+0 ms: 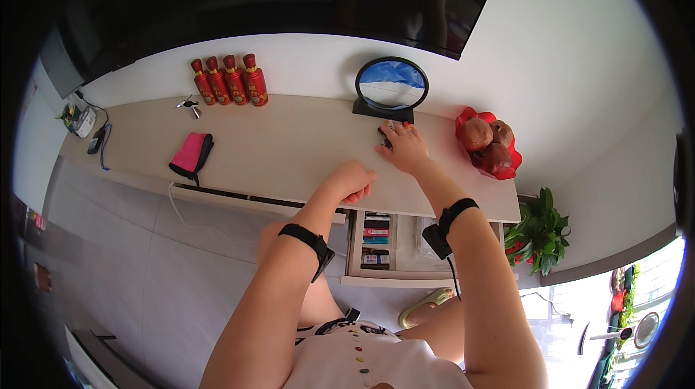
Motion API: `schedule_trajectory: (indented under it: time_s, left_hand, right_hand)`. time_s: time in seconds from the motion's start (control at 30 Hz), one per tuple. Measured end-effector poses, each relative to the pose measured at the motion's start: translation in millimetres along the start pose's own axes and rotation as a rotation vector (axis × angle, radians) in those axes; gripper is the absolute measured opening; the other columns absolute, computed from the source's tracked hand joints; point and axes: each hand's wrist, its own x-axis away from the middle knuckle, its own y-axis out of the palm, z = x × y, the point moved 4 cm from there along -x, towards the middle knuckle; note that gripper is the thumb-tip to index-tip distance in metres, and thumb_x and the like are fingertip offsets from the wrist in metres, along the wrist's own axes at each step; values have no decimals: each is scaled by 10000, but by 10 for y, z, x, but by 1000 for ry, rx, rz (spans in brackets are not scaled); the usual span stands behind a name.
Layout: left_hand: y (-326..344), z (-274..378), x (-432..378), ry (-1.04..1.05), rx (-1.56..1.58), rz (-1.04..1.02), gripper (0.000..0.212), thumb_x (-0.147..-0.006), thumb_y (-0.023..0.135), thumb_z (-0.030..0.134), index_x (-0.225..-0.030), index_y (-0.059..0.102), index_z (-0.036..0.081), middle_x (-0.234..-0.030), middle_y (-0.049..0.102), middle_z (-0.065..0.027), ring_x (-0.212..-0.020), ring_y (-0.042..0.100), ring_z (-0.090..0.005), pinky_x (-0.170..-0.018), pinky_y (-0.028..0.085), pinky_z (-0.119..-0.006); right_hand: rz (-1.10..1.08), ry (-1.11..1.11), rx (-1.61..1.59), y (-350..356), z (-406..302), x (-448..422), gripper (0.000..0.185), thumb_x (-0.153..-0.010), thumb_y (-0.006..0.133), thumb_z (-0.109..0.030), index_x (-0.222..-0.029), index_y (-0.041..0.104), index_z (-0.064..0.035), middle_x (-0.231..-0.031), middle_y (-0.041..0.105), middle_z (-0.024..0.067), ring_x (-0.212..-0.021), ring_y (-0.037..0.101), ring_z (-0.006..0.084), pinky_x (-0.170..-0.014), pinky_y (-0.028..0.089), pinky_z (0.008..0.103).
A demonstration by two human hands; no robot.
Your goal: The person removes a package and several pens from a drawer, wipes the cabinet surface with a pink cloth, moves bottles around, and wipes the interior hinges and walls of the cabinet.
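Observation:
My right hand [404,145] lies over a small dark object [386,136] on the cabinet top, just in front of a round framed sand picture [392,83] on a black stand. The palm hides most of that object, and whether the fingers grip it cannot be told. Nearer the cabinet's front edge, my left hand [354,178] rests with its fingers curled in; nothing shows in it. Below both hands an open drawer [355,245] holds several small boxes and packets [376,232] in its left compartment and papers or plastic bags to the right.
A red scalloped bowl [505,170] with round brown fruit or gourds stands right. Several red bottles [232,83] line the wall at left, near a metal corkscrew-like tool [190,105]. A pink and black pouch [191,154] lies near the front edge. A potted plant [543,231] grows beside the cabinet.

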Motion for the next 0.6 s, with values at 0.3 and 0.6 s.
schedule_trajectory:
  time_s: [0.3,0.6]
  left_hand:
    - [-14,-76,-18,11,-9,45,399,-868,511,342,-634,574,24,-448,461,-32,-347,426,-131,-337,323,-286]
    - [-12,-32,11,57,11,32,353,-862,532,281,-638,576,11,-438,448,-33,-342,414,-134,-332,318,-293]
  right_hand:
    - [21,-76,-322,-111,-283,515,455,-877,540,-391,-1262,527,-149,-1331,480,132,-1221,459,291,-992,385,374]
    - [-158,193,-711,-74,149,521,460,-802,598,-213,-1244,539,-98,-1205,582,112,-1074,566,275,-910,440,343]
